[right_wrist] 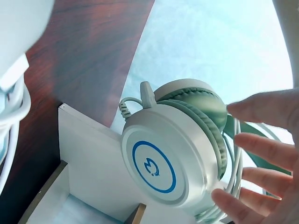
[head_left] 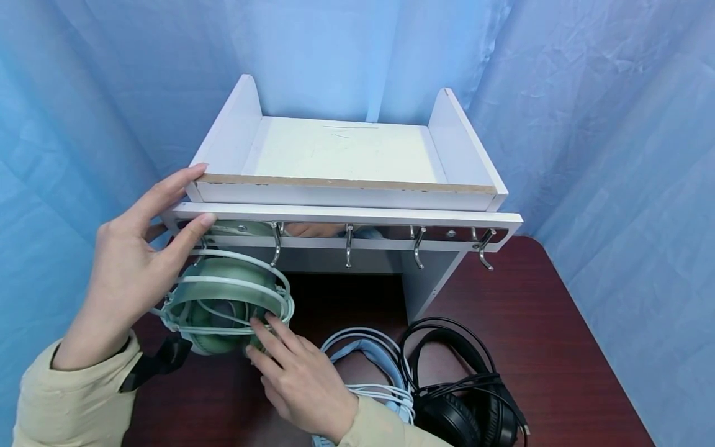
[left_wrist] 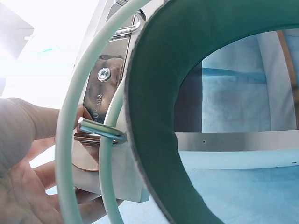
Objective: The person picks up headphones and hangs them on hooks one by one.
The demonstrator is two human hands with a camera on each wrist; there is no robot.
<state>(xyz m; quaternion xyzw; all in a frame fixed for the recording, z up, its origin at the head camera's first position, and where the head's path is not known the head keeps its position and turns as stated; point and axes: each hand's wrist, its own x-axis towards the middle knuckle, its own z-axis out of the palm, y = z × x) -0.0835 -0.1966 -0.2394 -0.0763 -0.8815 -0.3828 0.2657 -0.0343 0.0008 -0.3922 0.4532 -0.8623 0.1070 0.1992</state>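
Observation:
Green headphones (head_left: 223, 292) hang by a pale green band from the leftmost hook of the white hook rail (head_left: 357, 214). In the left wrist view the band (left_wrist: 106, 163) passes over the metal hook (left_wrist: 103, 130). My left hand (head_left: 131, 248) grips the rail's left end, thumb in front, other fingers behind. With loosely extended fingers, my right hand (head_left: 304, 379) touches the lower right of the headphones. In the right wrist view, its fingertips are at the bundled cable, beside the white earcup (right_wrist: 168, 158) with a blue ring logo.
The rail fronts a white shelf unit (head_left: 346, 149) on a dark red table (head_left: 558, 347). Several other metal hooks (head_left: 419, 248) stick out to the right. Blue-and-white headphones (head_left: 374, 357) and black headphones (head_left: 463, 397) lie at the front. Blue curtain (head_left: 603, 124) surrounds the table.

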